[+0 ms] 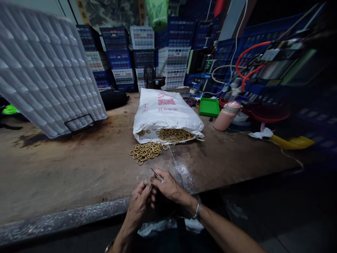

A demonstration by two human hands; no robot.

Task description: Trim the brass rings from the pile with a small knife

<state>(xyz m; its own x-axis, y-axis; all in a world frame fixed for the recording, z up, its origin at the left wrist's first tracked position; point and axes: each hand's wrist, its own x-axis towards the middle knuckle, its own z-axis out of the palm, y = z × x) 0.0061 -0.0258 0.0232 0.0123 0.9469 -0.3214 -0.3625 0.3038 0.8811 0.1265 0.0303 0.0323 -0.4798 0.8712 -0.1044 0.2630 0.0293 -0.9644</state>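
Note:
Just past the table's front edge, my two hands meet close together. My right hand (167, 184) is closed around a slim metal tool (157, 175) with a narrow tip pointing forward and left; its exact kind is unclear. The fingers of my left hand (140, 198) are pinched together beside it, and whatever they hold is too small and hidden to name. Ahead of the hands lies a loose pile of brass-coloured rings (147, 151). More rings (173, 134) show in the open mouth of a white woven sack (168, 109) with red print, lying behind the pile.
A clear moulded plastic tray (52, 70) leans upright at the left of the wooden table (86, 175). To the right stand a green tray (209, 107), a pink bottle (226, 116) and a machine with orange hoses (276, 59). Stacked crates (173, 58) and a small fan (150, 75) are behind.

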